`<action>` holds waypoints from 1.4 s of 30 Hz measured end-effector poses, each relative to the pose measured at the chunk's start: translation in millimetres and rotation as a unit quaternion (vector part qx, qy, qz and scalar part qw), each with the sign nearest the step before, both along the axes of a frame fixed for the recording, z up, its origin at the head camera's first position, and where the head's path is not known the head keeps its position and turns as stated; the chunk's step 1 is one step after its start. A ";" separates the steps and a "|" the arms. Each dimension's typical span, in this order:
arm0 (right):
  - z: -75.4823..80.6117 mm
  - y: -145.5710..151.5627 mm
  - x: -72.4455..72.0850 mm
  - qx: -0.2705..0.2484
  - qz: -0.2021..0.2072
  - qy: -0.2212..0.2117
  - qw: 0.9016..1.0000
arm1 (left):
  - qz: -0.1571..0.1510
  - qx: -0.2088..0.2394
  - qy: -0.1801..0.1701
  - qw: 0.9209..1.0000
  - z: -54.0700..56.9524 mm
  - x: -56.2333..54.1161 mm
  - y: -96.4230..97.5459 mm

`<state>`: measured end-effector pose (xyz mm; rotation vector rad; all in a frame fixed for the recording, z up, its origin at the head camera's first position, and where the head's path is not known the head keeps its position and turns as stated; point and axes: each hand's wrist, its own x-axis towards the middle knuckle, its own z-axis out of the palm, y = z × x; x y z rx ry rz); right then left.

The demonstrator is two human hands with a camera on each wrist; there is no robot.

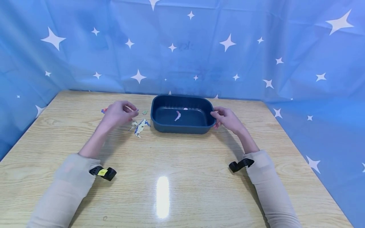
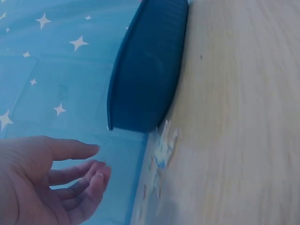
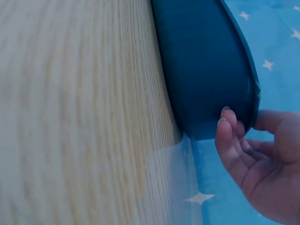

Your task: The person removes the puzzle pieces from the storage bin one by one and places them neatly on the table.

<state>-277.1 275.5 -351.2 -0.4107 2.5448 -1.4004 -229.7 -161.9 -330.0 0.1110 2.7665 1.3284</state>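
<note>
A dark blue plastic bin (image 1: 182, 129) stands on the table. My right hand (image 1: 227, 118) grips its right rim, thumb (image 3: 269, 120) over the edge and fingers against the outer wall. Inside lie a thin pink-purple piece (image 1: 178, 116) and a small white piece (image 1: 185, 109). My left hand (image 1: 118, 113) hovers left of the bin, its fingers (image 2: 77, 176) loosely bent and apart from the thumb, with nothing clearly held. Below it lies a white-and-blue animal-shaped cutout (image 1: 141, 127), beside a smaller pale piece (image 1: 133, 125). A small green piece (image 1: 144, 112) lies near the bin.
A red-and-blue piece (image 1: 104, 110), partly hidden, lies behind my left hand. The wooden table (image 1: 188, 161) reaches back to a blue curtain (image 1: 176, 63) with white stars. Light glares off the tabletop near the front. Each wrist wears a black camera mount (image 1: 103, 173).
</note>
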 end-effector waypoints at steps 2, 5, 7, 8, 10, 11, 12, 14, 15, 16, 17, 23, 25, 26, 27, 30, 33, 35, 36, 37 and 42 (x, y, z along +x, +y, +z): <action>-0.3 0.5 0.1 0.000 -0.001 -0.001 1.000 | 0.003 0.022 0.012 1.000 2.5 -1.1 5.7; -0.5 0.8 0.4 0.002 -0.002 -0.001 1.000 | 0.002 0.052 0.031 0.998 5.1 -4.0 15.1; -0.4 0.7 0.7 0.001 -0.002 0.000 1.000 | -0.002 0.066 0.045 0.997 6.9 -6.1 22.3; -0.3 0.6 0.9 0.002 -0.002 0.000 1.000 | -0.005 0.072 0.052 0.996 7.8 -7.3 26.4; -0.1 0.2 1.4 0.001 -0.001 0.001 1.000 | -0.012 0.083 0.061 0.995 9.3 -9.5 35.4; -0.2 0.1 1.6 0.001 -0.002 0.001 1.000 | -0.016 0.089 0.064 0.994 10.3 -10.2 40.4; 0.1 -0.1 2.0 0.000 -0.002 0.001 1.000 | -0.021 0.090 0.068 0.993 10.8 -11.3 45.3; 0.8 -0.3 2.8 0.001 -0.002 0.002 1.000 | -0.026 0.096 0.073 0.992 12.1 -13.4 55.4; 0.8 -0.2 2.9 0.000 -0.002 0.002 1.000 | -0.029 0.099 0.076 0.992 12.5 -14.4 60.4; 1.0 -0.2 3.1 0.000 -0.002 0.003 1.000 | -0.033 0.102 0.078 0.991 13.2 -15.3 65.5; 1.2 -0.1 3.3 0.000 -0.002 0.003 1.000 | -0.037 0.103 0.082 0.991 13.7 -15.9 70.3; 1.5 0.2 3.7 0.001 -0.002 0.004 1.000 | -0.059 0.095 0.092 0.989 10.7 -21.4 98.6; 1.3 0.0 3.3 0.000 -0.003 0.001 1.000 | -0.065 0.093 0.088 0.990 6.6 -24.5 106.9; 1.2 -0.1 3.1 -0.001 -0.003 0.000 1.000 | -0.068 0.091 0.085 0.990 4.3 -26.0 110.6; 1.1 -0.2 2.8 -0.001 -0.003 0.000 1.000 | -0.070 0.089 0.083 0.990 2.0 -27.4 114.0; 1.0 -0.7 2.4 0.003 -0.003 0.000 1.000 | -0.073 0.086 0.072 0.991 -4.2 -31.5 122.6; 0.3 -1.2 1.9 0.002 -0.002 0.000 1.000 | -0.070 0.071 0.060 0.993 -9.3 -35.2 129.2; 0.1 -1.7 1.8 -0.001 0.000 -0.001 1.000 | -0.067 0.060 0.047 0.995 -11.5 -37.9 132.9; -0.2 -1.8 1.7 -0.002 0.000 -0.002 1.000 | -0.065 0.054 0.041 0.996 -12.4 -39.4 134.5; -0.3 -1.9 1.7 -0.004 0.001 -0.003 1.000 | -0.065 0.048 0.036 0.996 -13.3 -41.1 136.0; -0.2 -1.0 2.1 -0.005 -0.003 -0.002 1.000 | -0.061 0.026 0.012 0.998 -16.2 -51.1 144.1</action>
